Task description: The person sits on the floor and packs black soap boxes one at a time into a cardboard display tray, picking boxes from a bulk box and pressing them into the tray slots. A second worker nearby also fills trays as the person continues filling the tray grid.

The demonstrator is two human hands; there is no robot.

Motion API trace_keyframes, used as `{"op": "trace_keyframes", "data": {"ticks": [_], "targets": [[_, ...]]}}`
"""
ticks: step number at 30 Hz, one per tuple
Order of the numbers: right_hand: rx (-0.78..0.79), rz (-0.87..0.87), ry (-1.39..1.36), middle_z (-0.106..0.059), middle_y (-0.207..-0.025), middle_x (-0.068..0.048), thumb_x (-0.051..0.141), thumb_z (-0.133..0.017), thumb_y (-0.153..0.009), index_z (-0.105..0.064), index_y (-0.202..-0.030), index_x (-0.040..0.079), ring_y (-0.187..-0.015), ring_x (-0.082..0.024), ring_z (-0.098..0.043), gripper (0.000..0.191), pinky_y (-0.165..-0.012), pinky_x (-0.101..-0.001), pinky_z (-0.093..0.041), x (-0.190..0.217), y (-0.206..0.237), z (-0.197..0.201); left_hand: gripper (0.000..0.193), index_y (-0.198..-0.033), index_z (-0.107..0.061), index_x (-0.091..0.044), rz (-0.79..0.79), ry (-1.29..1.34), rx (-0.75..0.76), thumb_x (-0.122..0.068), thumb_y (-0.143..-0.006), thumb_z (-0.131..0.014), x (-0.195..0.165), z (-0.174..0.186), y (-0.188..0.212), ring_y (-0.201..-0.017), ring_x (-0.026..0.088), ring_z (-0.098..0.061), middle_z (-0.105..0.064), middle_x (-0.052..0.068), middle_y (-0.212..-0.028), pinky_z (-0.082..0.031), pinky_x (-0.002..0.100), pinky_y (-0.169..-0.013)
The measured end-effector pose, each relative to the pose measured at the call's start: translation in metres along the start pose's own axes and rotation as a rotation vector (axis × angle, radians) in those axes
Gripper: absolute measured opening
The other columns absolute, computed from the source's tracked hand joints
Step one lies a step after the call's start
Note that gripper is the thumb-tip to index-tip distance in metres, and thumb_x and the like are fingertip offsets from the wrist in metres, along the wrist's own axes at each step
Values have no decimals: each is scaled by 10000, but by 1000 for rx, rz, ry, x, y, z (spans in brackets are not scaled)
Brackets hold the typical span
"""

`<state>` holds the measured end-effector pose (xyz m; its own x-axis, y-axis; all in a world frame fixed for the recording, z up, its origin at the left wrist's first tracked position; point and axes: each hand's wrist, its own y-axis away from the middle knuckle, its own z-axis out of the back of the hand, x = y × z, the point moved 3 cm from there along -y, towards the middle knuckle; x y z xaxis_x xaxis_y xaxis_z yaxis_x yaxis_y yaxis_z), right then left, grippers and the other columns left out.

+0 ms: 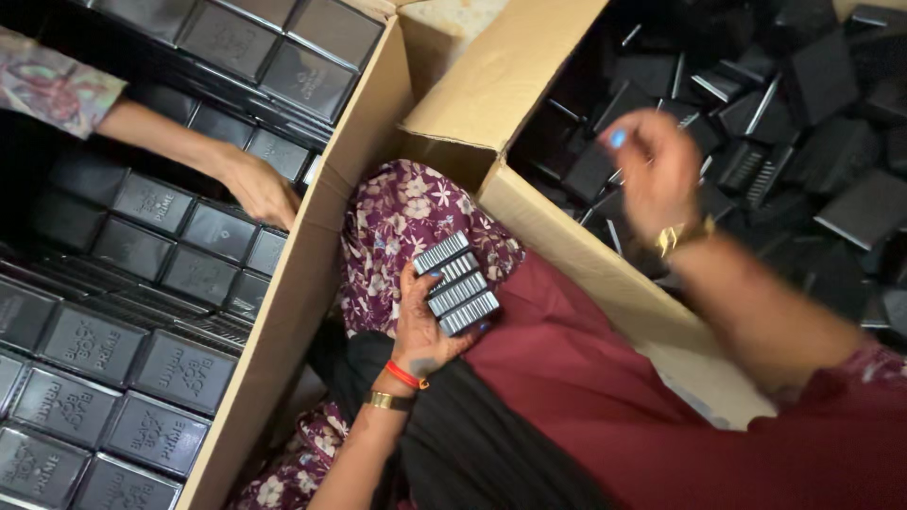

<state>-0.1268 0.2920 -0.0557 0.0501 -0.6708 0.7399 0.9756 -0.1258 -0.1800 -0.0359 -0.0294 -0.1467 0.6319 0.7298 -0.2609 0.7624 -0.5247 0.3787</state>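
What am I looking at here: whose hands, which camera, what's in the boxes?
There is one picture, from a camera worn on a person's head, looking down at their lap. No machine, just two bare hands. The left hand holds a stack of four small black ribbed pieces. The right hand, blurred, is over the right cardboard box of loose black pieces; whether it grips anything is unclear. The left cardboard box holds neat rows of flat black boxes, where a co-worker's hand reaches in.
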Motion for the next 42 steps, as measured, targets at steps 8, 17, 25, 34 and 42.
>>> {"op": "trace_keyframes", "data": {"ticks": [8, 17, 25, 34, 42], "targets": [[748, -374, 728, -672, -1284, -255, 459, -815, -768, -546, -1377, 79, -1211, -397, -650, 767, -1005, -480, -527, -146, 21, -27, 1055, -1514, -240, -215, -860, -1137, 35, -306, -702, -908, -11, -13, 16, -1349, 303, -486, -424, 94, -1444, -418, 468, -1164], [-66, 556, -12, -578, -1203, -106, 175, -890, -927, -589, -1192, 47, -1112, -276, -586, 421, -980, -349, -490, 110, 25, -23, 1378, -1657, -30, -144, -771, -1195, 203, -425, -694, -974, -14, -45, 62, -1412, 295, -493, -465, 151, -1538, -352, 456, -1271], [667, -106, -1100, -582, -1097, -64, 770, -401, -1027, -531, -1185, 56, -1022, -135, -572, 743, -923, -310, -513, 91, 50, -168, 1678, -1601, 12, -133, -1039, -1758, -229, -577, -307, -960, -6, -19, 46, -1517, 555, -54, 0, 367, -1596, -110, 595, -1252], [742, -130, -1159, -609, -1217, -90, 876, -438, -865, -499, -1311, 34, -1148, -170, -606, 955, -1027, -348, -530, 77, 50, -173, 1400, -1716, 60, -146, -477, -1272, 172, -521, -722, -850, 10, 18, 10, -1662, 507, -313, -397, 268, -1687, -29, 567, -1392], [840, -22, -1109, -267, -1581, -151, 881, -561, -807, -97, -1638, 24, -1468, -267, -320, 1281, -1225, -423, -298, 97, 51, -164, 1547, -1639, 121, -102, -735, -1306, -20, -496, -572, -928, -28, 3, 13, -1544, 371, -304, -234, 253, -1648, -313, 528, -1261]]}}
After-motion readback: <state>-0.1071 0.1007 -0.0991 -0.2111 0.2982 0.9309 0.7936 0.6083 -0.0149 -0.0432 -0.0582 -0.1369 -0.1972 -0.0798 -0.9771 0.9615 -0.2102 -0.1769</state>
